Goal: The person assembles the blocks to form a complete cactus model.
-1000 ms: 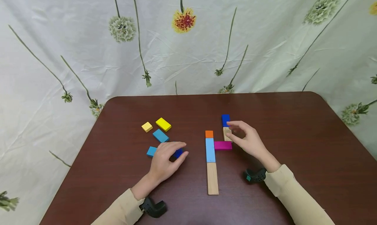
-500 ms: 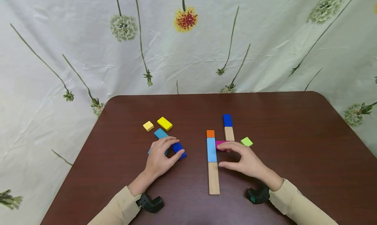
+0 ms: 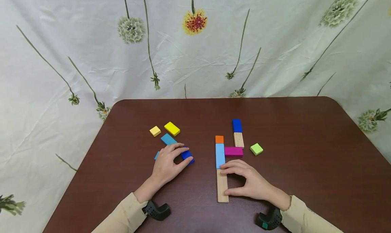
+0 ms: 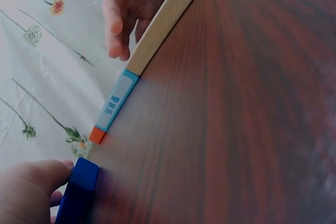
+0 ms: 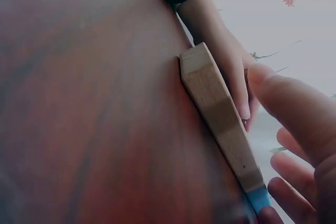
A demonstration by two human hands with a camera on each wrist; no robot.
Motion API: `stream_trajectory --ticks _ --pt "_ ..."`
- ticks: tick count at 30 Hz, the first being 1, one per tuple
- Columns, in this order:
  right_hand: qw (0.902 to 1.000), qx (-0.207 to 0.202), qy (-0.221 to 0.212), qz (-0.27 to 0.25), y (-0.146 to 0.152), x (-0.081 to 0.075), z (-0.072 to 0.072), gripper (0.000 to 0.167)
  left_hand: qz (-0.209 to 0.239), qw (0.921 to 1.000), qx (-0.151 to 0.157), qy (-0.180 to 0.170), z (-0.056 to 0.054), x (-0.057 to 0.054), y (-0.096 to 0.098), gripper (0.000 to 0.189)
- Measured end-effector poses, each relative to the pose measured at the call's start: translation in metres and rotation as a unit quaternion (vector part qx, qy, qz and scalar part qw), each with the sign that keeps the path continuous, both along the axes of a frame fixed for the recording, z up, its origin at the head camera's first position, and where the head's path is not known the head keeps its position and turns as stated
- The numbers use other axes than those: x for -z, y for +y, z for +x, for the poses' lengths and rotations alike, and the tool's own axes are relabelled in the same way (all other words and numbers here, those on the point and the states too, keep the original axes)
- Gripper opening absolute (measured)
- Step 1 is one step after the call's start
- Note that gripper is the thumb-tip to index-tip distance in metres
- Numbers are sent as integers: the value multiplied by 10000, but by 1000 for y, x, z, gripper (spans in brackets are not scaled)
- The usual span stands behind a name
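Note:
My left hand reaches over a dark blue block and appears to pinch it, thumb and index finger at its sides. In the left wrist view the thumb meets the top edge of that dark blue block. Over a long plain wooden block hovers my right hand, thumb and fingers spread apart. The right wrist view has the thumb clear of the wooden block, fingertips near its far end. A light blue block and an orange block continue that row.
A magenta block juts right from the row. Behind it line up a short wooden block and another dark blue block. A green block lies right. Yellow, pale yellow and medium blue blocks lie left.
My right hand has come from the short wooden block toward me, over the long one, uncovering the magenta and green blocks. My left hand has drawn its fingers in a little at the dark blue block.

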State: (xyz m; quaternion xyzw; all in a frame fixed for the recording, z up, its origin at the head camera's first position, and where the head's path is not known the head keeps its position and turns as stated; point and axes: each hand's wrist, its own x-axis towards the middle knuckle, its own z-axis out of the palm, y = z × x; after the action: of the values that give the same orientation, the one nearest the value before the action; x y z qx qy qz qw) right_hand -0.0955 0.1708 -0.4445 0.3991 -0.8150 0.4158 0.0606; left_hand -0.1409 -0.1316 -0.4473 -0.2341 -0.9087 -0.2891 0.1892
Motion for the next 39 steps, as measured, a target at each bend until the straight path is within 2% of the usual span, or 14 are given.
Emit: stream_trajectory --ticks 2,17,34,39 --pt "9999 -38 110 -7 0 2 1 50 -23 10000 8 9 0 0 0 35" --pt "9989 26 196 433 1 6 2 55 -170 9998 83 87 0 3 0 44" --pt "9986 192 103 475 1 6 3 56 -192 9998 11 -69 0 1 0 47" --pt "9986 184 258 434 0 7 2 56 -215 9998 20 -20 0 1 0 47"
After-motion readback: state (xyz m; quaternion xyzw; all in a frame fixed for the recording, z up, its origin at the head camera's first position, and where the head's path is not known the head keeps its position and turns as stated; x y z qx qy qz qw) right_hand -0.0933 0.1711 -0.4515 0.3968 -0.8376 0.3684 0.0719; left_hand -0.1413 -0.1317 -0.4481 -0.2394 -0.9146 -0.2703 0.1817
